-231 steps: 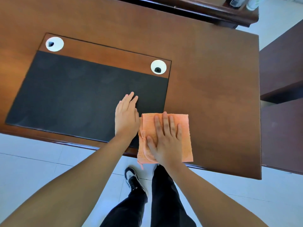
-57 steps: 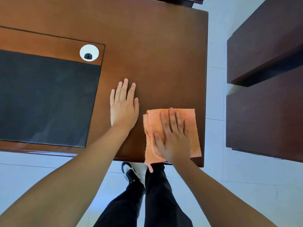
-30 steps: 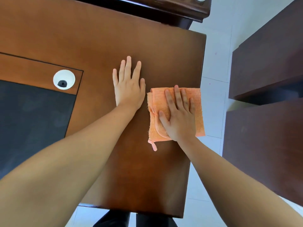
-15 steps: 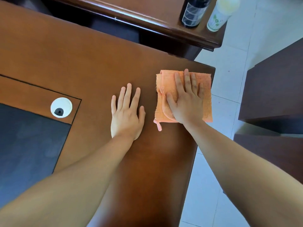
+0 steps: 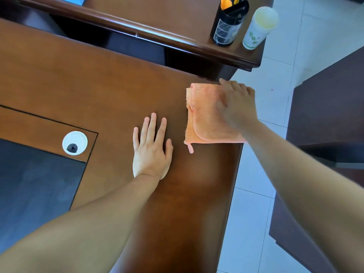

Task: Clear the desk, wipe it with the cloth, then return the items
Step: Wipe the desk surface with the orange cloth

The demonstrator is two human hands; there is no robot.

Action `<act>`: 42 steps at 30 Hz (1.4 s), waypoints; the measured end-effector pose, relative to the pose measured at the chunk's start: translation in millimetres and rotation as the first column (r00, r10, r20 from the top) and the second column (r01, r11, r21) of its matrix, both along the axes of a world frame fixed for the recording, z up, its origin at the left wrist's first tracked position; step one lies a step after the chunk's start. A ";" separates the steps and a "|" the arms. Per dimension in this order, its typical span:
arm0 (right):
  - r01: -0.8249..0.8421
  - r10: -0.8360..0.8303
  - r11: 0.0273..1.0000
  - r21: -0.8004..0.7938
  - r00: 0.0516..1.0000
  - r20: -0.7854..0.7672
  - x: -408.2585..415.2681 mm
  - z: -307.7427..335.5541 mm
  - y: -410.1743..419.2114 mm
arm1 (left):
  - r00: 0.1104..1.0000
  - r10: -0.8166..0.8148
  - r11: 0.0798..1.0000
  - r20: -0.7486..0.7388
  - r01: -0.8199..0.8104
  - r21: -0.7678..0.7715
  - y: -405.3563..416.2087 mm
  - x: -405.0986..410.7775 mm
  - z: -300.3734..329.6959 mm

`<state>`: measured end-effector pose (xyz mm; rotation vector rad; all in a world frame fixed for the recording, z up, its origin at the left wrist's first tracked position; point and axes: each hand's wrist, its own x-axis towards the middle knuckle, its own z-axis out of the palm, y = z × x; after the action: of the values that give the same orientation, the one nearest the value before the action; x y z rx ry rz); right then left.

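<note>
The orange cloth (image 5: 208, 115) lies folded on the far right corner of the brown desk (image 5: 98, 85). My right hand (image 5: 237, 104) presses down on its right half, blurred, the fingers reaching the cloth's far edge at the desk corner. A small loop hangs from the cloth's near left corner. My left hand (image 5: 151, 148) rests flat on the bare wood just left of the cloth, fingers straight and slightly spread, holding nothing.
A black pen holder (image 5: 228, 22) and a stack of paper cups (image 5: 260, 26) stand on the raised side desk (image 5: 177, 26) behind. A dark inlaid mat (image 5: 35, 184) and white cable grommet (image 5: 74, 143) lie left. Dark cabinets (image 5: 331, 107) flank the tiled aisle at right.
My right hand has pushed the cloth away from the near edge, up the desk's right side to its far corner. My left hand stayed flat on the wood beside it.
</note>
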<state>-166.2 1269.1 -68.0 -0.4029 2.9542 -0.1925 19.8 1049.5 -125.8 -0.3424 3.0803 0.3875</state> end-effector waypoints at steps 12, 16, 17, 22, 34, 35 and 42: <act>-0.160 0.165 0.986 -0.041 0.953 0.253 -44.1 25.5 1.9 | 1.000 -0.010 1.000 0.007 0.010 -0.013 -0.2 -1.1 1.9; -0.113 0.147 0.983 -0.145 0.956 0.254 -39.2 32.4 4.7 | 1.000 -0.011 1.000 0.007 0.011 -0.017 -0.8 -0.9 2.1; -0.131 0.164 0.979 -0.154 0.959 0.231 -39.4 39.8 6.4 | 1.000 -0.012 1.000 0.006 0.012 -0.015 -0.5 -1.0 2.3; -0.224 0.224 0.946 -0.236 0.974 -0.027 -40.9 95.2 12.9 | 1.000 -0.014 1.000 0.008 0.014 -0.008 0.3 -1.0 3.3; -0.251 0.289 0.957 -0.147 0.878 0.381 75.2 39.6 32.5 | 1.000 -0.009 1.000 0.002 0.008 0.010 -1.5 0.0 0.3; -0.174 0.222 0.971 -0.163 0.908 0.355 75.5 36.3 29.2 | 1.000 -0.009 1.000 0.001 0.009 0.012 -1.4 -0.1 0.4; 0.194 -0.196 0.976 -0.100 0.980 -0.010 71.0 -5.2 -36.2 | 1.000 -0.008 1.000 0.008 0.008 0.013 -0.8 -0.5 2.2</act>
<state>-95.2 1232.9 -73.2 -0.1252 3.0104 -0.3606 19.3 1048.7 -123.6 -0.3299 3.0691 0.4045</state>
